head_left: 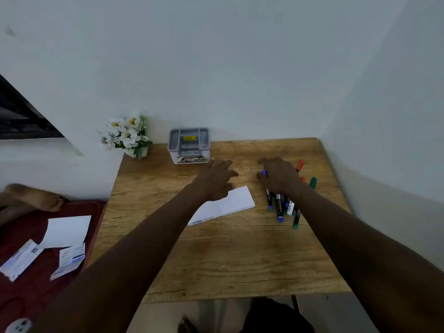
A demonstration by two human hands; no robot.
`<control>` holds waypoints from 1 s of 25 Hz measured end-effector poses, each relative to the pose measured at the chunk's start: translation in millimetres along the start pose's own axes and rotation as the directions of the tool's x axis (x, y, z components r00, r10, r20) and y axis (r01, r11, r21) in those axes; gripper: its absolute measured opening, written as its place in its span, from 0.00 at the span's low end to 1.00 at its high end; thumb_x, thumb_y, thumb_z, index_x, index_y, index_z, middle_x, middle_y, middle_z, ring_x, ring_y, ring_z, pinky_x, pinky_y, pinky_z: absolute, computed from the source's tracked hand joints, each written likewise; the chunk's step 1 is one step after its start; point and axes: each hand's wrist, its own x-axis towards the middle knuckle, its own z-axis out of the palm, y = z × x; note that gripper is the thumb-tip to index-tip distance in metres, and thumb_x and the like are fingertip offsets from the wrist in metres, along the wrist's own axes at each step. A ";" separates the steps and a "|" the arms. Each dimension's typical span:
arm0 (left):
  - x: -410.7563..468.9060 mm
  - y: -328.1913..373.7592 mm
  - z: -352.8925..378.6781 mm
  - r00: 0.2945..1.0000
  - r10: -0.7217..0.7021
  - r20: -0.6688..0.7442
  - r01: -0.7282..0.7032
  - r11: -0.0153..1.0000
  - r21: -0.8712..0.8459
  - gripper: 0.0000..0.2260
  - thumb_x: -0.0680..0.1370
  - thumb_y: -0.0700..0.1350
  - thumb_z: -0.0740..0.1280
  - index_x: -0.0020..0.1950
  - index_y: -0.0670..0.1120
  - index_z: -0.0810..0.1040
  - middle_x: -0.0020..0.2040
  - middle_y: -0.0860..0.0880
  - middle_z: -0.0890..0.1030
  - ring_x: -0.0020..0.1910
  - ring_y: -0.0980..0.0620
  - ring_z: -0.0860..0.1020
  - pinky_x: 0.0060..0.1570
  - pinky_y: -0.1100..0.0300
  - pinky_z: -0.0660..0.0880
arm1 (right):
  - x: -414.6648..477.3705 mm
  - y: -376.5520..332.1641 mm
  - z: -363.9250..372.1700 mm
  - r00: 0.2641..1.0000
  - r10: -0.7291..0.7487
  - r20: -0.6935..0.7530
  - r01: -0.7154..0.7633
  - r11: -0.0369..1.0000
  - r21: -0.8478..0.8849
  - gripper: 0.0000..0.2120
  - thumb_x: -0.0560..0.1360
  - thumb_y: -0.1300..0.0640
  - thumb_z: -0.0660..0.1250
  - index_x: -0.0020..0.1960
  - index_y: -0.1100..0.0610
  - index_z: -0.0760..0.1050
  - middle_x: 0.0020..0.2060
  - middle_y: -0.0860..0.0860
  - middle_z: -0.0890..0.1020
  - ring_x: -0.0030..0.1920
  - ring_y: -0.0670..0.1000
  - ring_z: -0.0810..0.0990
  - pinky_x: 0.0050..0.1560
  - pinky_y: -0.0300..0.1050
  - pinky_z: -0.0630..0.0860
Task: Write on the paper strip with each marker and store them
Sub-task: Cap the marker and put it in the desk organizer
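Observation:
A white paper strip (230, 203) lies slanted on the wooden table (216, 255), its left part under my left forearm. My left hand (215, 177) hovers above its far end, fingers spread, holding nothing. My right hand (280, 175) rests on a pile of several markers (282, 207) with blue, green and red caps; a blue cap (264, 173) shows between its thumb and fingers. Whether it grips that marker is unclear. A red marker (299, 165) and a green one (312, 182) stick out beyond the hand. A grey organizer box (189, 145) stands at the table's far edge.
A pot of white artificial flowers (127, 135) stands at the far left corner by the wall. Left of the table, a dark red surface (36, 280) holds loose papers and small boxes, with another person's foot (36, 197) above it. Walls close the back and right.

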 end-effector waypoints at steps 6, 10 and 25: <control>8.3 -2.7 11.2 0.977 0.058 0.204 -0.062 0.998 0.017 0.23 0.79 0.45 0.69 0.74 0.55 0.73 0.81 0.45 0.61 0.81 0.45 0.57 0.78 0.39 0.49 | -2.0 -0.5 10.8 0.997 0.061 0.047 -0.058 0.997 -0.054 0.12 0.76 0.50 0.64 0.53 0.57 0.79 0.49 0.56 0.82 0.49 0.57 0.80 0.46 0.51 0.80; 6.8 -4.7 18.6 0.963 0.067 0.260 -0.077 0.997 0.029 0.26 0.77 0.46 0.72 0.75 0.55 0.72 0.81 0.45 0.62 0.81 0.46 0.57 0.78 0.39 0.49 | -0.6 -3.3 16.8 0.995 0.079 0.063 -0.073 0.993 -0.095 0.09 0.73 0.56 0.67 0.51 0.59 0.79 0.49 0.57 0.80 0.49 0.58 0.80 0.43 0.48 0.76; 3.8 -14.3 62.3 0.991 -0.136 -0.016 0.126 0.947 -0.295 0.32 0.69 0.68 0.74 0.67 0.54 0.78 0.79 0.47 0.68 0.78 0.45 0.64 0.73 0.46 0.62 | 28.9 -30.4 40.1 1.000 0.022 -0.006 -0.022 0.993 0.114 0.18 0.65 0.57 0.74 0.53 0.61 0.79 0.44 0.55 0.82 0.45 0.54 0.80 0.42 0.46 0.79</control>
